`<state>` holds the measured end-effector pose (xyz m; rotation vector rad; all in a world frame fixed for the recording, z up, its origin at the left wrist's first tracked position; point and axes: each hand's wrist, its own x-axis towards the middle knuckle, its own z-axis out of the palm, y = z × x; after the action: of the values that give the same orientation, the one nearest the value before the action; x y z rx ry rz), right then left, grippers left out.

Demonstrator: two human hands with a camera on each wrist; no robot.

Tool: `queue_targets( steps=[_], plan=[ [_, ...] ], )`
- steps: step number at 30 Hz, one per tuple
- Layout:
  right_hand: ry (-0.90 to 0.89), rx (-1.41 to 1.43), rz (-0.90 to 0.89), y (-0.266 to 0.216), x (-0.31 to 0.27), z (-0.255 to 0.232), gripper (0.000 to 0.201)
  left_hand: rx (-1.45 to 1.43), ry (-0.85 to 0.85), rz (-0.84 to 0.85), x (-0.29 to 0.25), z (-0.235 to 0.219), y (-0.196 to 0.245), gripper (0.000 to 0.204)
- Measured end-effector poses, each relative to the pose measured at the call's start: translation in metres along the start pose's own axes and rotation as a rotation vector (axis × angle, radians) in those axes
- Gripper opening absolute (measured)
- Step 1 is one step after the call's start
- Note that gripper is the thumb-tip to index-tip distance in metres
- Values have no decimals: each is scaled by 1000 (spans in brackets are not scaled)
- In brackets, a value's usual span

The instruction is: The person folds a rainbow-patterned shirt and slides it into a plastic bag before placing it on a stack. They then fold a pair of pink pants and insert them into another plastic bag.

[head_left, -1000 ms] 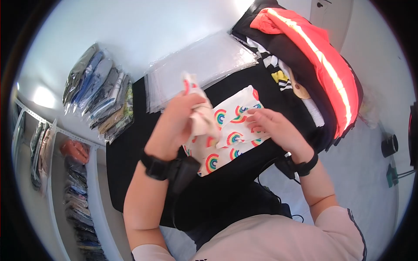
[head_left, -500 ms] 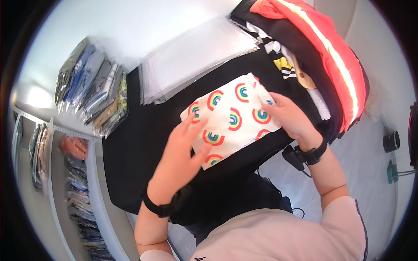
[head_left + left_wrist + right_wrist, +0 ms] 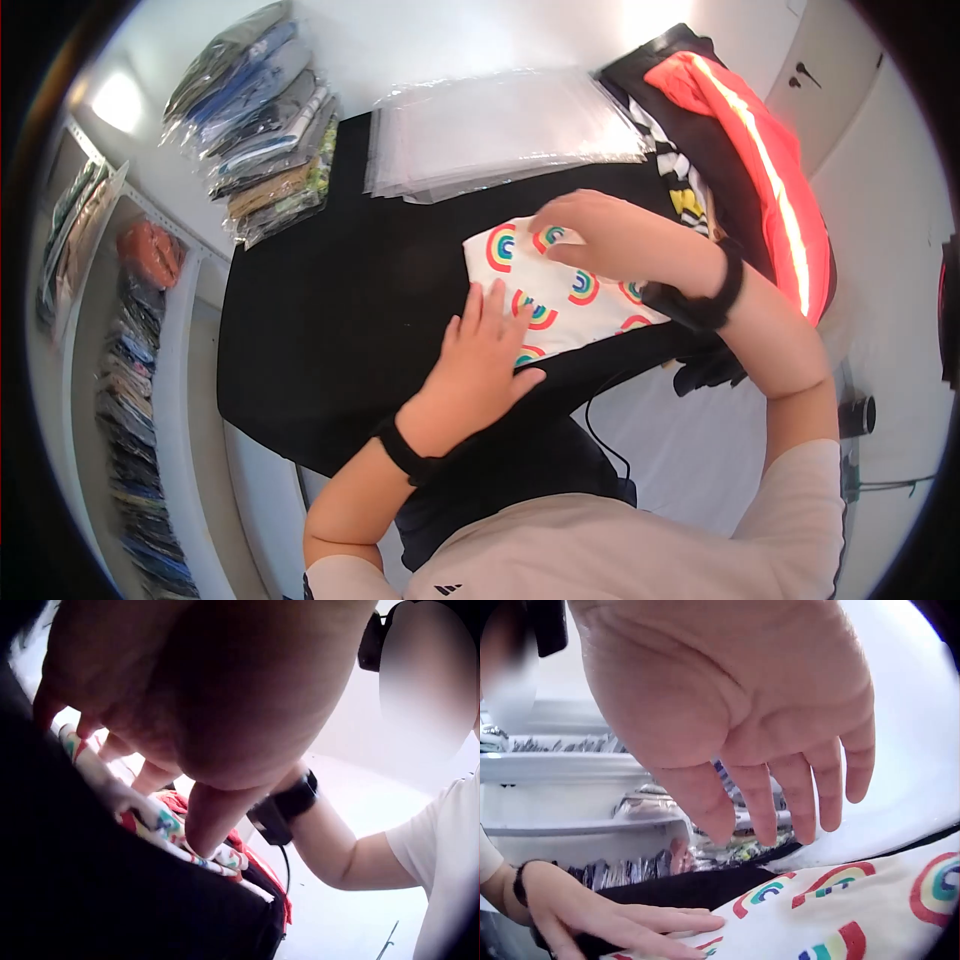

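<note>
A white fabric piece with a rainbow print lies folded flat on the black-covered table. My left hand rests its straight, spread fingers on the fabric's left edge. Above the far right part of the fabric is my right hand, palm down with loosely extended fingers. In the right wrist view, that hand is held over the print with a gap below its fingertips and nothing in its grasp. The left wrist view shows the left fingers and thumb along the fabric's edge.
A stack of clear plastic bags lies at the table's back edge. Bagged folded garments are piled at the back left. An orange-red garment tops a heap on the right, beside striped fabric. Shelves with packed clothes stand left.
The fabric, bunched up in the left hand earlier, now lies folded flat. My left hand has come down onto its left edge. My right hand has left the right edge and moved over the fabric.
</note>
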<state>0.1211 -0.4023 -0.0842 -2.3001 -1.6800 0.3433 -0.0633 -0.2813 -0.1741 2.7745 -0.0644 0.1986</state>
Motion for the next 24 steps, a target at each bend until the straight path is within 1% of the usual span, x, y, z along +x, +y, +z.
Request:
queue_targets(
  steps=[1,2,3,5,6,8,9,10,12,13,14,16,17,19,20,22,23,24],
  plan=[
    [-14,7,-22,5,23,6,29,-4,35,-44,-3,6,6,70],
    [-30,15,-43,9,44,13,29,-8,51,-55,-5,11,9,70],
    [-39,3,-55,3,61,13,29,40,81,-34,-7,15,12,72],
    [-257,49,125,-9,87,15,34,100,135,-7,-10,19,14,76],
    [-264,36,114,-10,96,19,34,97,149,-18,-11,19,13,76],
    [-320,-137,216,-11,114,30,48,80,161,-9,-13,20,11,76],
    [-355,-171,248,-16,119,30,58,67,190,-7,-13,21,10,74],
    [-367,-185,242,-20,123,29,58,56,201,-20,-14,21,9,74],
    [-437,-190,391,-29,126,25,64,52,207,6,-15,22,7,71],
    [-429,-171,429,-27,129,26,68,52,222,11,-15,24,6,70],
    [-437,-183,428,-29,130,23,68,42,230,5,-15,24,5,70],
    [-563,-17,470,-33,132,14,55,46,226,15,-16,24,4,70],
    [-570,-28,472,-29,133,15,55,36,234,9,-16,25,4,70],
    [-573,599,673,-17,136,22,31,37,242,16,-17,26,3,70],
    [-578,591,675,-13,139,26,31,32,247,12,-17,26,3,70],
    [-478,779,688,-8,142,32,16,46,243,14,-17,25,3,70],
    [-479,778,689,-6,142,32,16,45,243,13,-17,25,3,70],
    [-480,762,594,-5,142,32,15,38,245,17,-17,25,3,70]
  ],
)
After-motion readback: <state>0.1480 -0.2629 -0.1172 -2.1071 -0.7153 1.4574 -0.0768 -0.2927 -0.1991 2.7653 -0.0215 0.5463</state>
